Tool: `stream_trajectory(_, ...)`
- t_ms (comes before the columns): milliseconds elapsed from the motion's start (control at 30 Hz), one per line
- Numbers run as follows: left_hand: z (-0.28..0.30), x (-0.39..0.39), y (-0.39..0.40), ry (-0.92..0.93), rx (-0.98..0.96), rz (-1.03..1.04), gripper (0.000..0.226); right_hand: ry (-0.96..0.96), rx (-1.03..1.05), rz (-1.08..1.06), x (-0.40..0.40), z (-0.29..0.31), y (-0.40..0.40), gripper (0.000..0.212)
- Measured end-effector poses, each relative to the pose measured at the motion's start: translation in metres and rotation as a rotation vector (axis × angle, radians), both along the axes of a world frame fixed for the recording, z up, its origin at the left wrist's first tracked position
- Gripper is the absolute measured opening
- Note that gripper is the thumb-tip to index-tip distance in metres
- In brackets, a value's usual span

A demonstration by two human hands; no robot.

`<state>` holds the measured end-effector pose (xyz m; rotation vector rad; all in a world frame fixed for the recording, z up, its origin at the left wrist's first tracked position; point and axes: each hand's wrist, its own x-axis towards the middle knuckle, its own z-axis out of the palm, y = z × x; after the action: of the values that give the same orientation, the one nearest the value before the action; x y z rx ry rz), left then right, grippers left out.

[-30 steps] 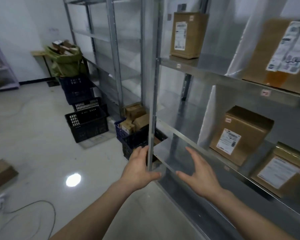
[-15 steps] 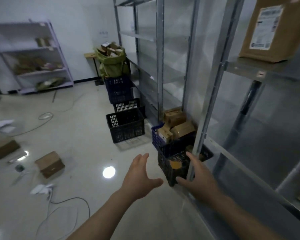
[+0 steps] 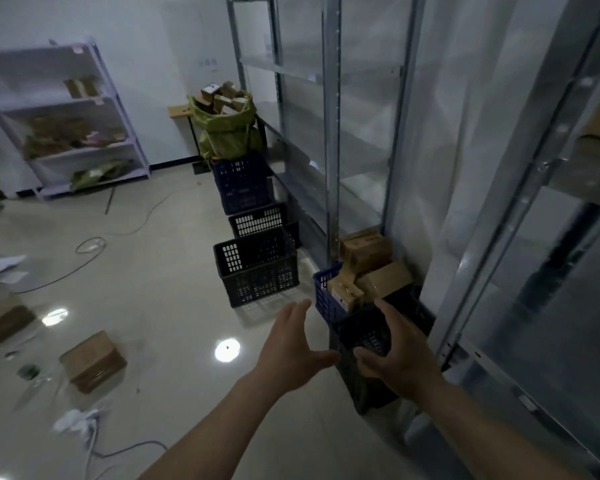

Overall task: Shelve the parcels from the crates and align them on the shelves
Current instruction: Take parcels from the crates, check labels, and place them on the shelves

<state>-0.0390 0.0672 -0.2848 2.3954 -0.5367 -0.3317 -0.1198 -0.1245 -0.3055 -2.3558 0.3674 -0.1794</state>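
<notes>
Both of your hands had dropped away from the lower shelf and its upright post, where they were a second earlier, and your view had turned from the shelved parcels down toward the crates on the floor. Your left hand (image 3: 293,344) was released, fingers straight and spread, thumb out to the right, grasping nothing. Your right hand (image 3: 397,355) was likewise released, fingers loosely extended over the near dark crate (image 3: 361,341), with no grip taken; whether it touched the crate rim could not be told.

The parcels (image 3: 368,268) to be shelved lay ahead of and beyond both hands, piled in the blue crate (image 3: 323,296) that stood just behind the dark crate and hard against the foot of the metal shelving (image 3: 333,133). The pile sat slightly right of the gap between your hands, so your right hand was judged the nearer of the two. The nearest box (image 3: 345,294) lay tilted, a label on its near end, its long axis running away from you; the one beside it (image 3: 385,280) leaned toward the shelving.

Two empty black crates (image 3: 257,268) stood to the left, well apart from your hands. The reach was judged to go forward and down over the dark crate.
</notes>
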Motion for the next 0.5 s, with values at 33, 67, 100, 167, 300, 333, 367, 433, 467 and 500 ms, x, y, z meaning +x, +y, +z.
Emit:
stream_trajectory(33,-0.002,0.014,-0.006,0.008,0.003,-0.019,0.107,0.008,-0.007,-0.014,0.011,-0.003,-0.004,0.091)
stream_trajectory(67,-0.005,0.029,-0.012,0.018,0.003,-0.043,0.107,0.018,-0.015,-0.034,0.022,-0.004,-0.008,0.092)
stream_trajectory(100,-0.007,0.044,-0.018,0.031,-0.001,-0.070,0.106,0.031,-0.018,-0.062,0.033,-0.006,-0.012,0.094)
stream_trajectory(167,-0.011,0.076,-0.030,0.057,-0.007,-0.133,0.102,0.038,-0.006,-0.121,0.055,-0.011,-0.021,0.098)
stream_trajectory(300,-0.021,0.151,-0.050,0.050,0.008,-0.273,0.094,0.001,0.019,-0.247,0.103,-0.026,-0.038,0.098)
stream_trajectory(333,-0.022,0.170,-0.054,0.054,0.011,-0.302,0.093,0.000,0.033,-0.274,0.114,-0.030,-0.040,0.098)
stream_trajectory(367,-0.023,0.187,-0.057,0.071,0.015,-0.323,0.093,0.007,0.052,-0.301,0.125,-0.033,-0.042,0.101)
stream_trajectory(433,-0.029,0.222,-0.064,0.097,0.031,-0.380,0.093,0.004,0.098,-0.360,0.148,-0.046,-0.048,0.107)
stream_trajectory(467,-0.029,0.231,-0.066,0.094,0.027,-0.391,0.092,0.000,0.109,-0.362,0.151,-0.051,-0.049,0.109)
stream_trajectory(500,-0.032,0.244,-0.070,0.100,0.021,-0.411,0.090,-0.005,0.119,-0.383,0.158,-0.057,-0.051,0.109)
